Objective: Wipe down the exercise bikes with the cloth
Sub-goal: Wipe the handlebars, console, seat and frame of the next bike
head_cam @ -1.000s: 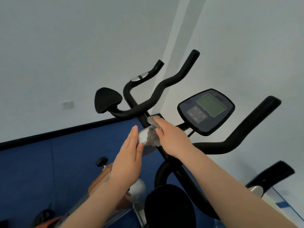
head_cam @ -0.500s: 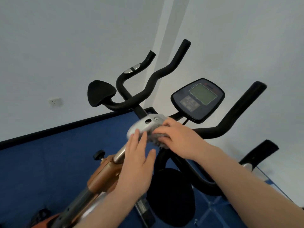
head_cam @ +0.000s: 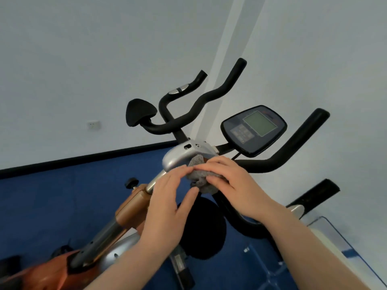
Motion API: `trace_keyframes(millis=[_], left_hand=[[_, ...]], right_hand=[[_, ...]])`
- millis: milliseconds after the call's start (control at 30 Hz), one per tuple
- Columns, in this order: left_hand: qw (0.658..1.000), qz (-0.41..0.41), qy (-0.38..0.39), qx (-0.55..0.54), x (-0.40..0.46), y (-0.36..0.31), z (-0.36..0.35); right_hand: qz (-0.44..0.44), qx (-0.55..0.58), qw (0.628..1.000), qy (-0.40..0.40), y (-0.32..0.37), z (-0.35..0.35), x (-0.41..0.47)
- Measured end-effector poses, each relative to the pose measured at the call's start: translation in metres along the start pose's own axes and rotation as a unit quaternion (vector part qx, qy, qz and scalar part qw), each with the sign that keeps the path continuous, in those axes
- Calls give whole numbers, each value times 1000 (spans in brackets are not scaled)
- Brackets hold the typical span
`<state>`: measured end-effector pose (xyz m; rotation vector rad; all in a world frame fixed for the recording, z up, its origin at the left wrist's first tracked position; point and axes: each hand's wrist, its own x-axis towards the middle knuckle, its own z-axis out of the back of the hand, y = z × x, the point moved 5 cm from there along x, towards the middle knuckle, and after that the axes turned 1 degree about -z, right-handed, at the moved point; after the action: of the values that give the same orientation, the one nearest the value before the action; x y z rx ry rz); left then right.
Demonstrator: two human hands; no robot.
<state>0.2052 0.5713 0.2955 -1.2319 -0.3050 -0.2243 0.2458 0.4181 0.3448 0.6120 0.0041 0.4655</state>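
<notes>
An exercise bike with black handlebars [head_cam: 201,105] and a silver stem housing [head_cam: 184,154] fills the middle of the head view. Its console [head_cam: 254,129] with a grey screen sits to the right of the housing. A grey cloth [head_cam: 199,176] lies bunched against the lower right of the housing. My right hand [head_cam: 234,183] grips the cloth from the right, fingers curled over it. My left hand [head_cam: 169,201] lies beside it with straight fingers, fingertips touching the cloth and the housing's lower edge, thumb under the cloth.
A silver post [head_cam: 155,183] runs down into an orange-brown frame [head_cam: 132,210] at lower left. A black round pad [head_cam: 203,229] sits under my hands. Blue floor [head_cam: 62,195] meets a white wall with a socket [head_cam: 93,124]. A clear panel [head_cam: 326,233] stands at right.
The view has dropped, showing more of the silver housing and post. Both hands slid down with the cloth from the handlebar junction to the housing's lower right edge.
</notes>
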Motion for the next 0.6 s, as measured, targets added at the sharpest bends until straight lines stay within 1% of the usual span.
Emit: trace_keyframes(millis=[133,200,300,400,500,600], left_hand=[[998,-52,-6,20,3,-28,8],[998,-58,2,18,0,-39,9],[999,-28,20,-25,-12,-53,11],[1000,-12,28,-8,-31,-67,8],[1000,11,3,-19,-55,-77,7],[999,29,-22,10,-82,-81,5]], right_hand=[[28,72,997,-21,13,13,-24],[18,118,993,-18,15,19,-39],[14,161,987,11,18,24,-62],[18,185,982,35,20,28,-84],[27,237,971,35,25,25,-106],[31,293,955,32,32,12,-127]])
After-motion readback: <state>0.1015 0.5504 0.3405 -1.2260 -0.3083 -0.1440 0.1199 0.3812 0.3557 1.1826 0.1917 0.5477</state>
